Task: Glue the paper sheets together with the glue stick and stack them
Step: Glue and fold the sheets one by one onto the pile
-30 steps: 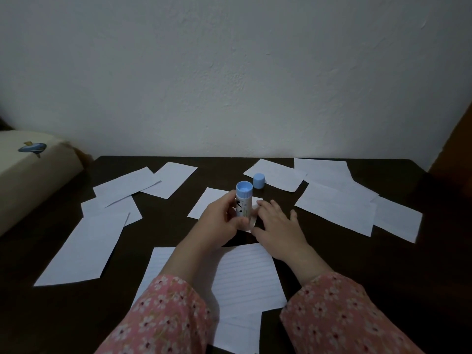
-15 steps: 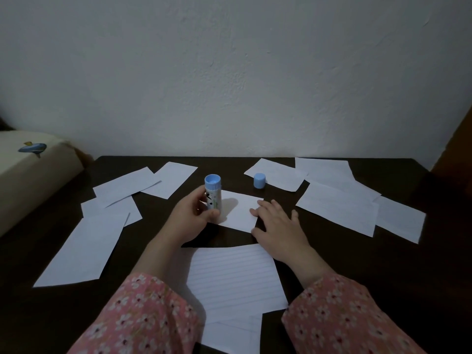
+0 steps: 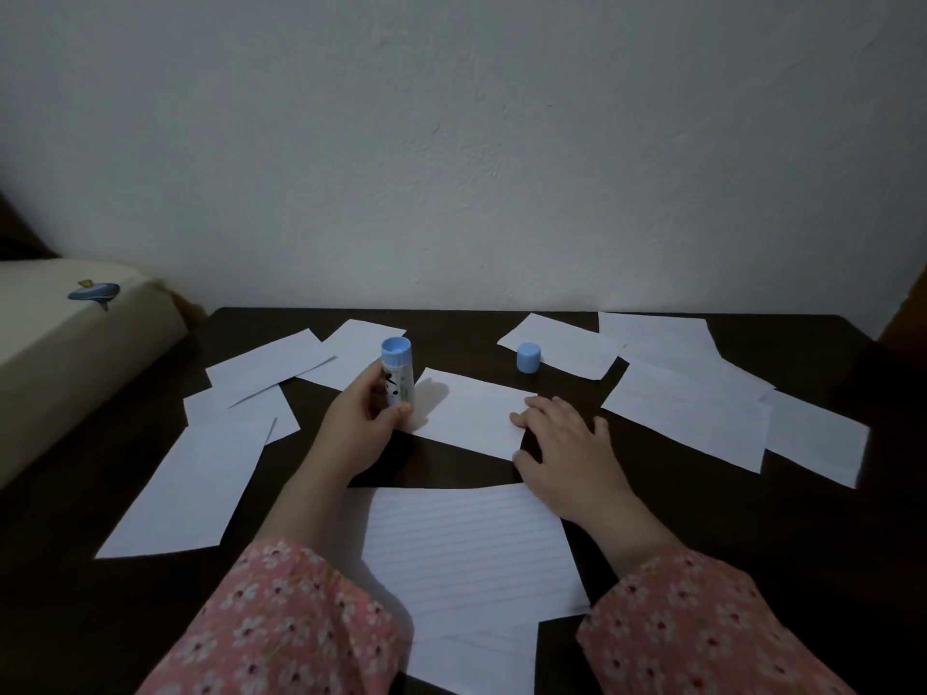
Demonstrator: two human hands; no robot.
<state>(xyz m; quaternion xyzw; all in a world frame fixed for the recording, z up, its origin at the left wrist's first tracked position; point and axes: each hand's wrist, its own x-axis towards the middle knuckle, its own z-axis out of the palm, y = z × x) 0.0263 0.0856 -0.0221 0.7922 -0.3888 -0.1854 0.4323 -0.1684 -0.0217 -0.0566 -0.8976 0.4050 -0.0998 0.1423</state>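
Head view: left hand [image 3: 363,418] grips upturned blue-capped glue stick [image 3: 397,373]; right hand [image 3: 562,443] flat, pinning small white paper sheet [image 3: 471,413]; glue edges evenly.

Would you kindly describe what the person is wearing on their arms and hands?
Both arms wear long pink sleeves with a small floral print of pale blossoms, ending at the wrists. The left hand and right hand are bare: no gloves, rings, watch or bracelets are visible.
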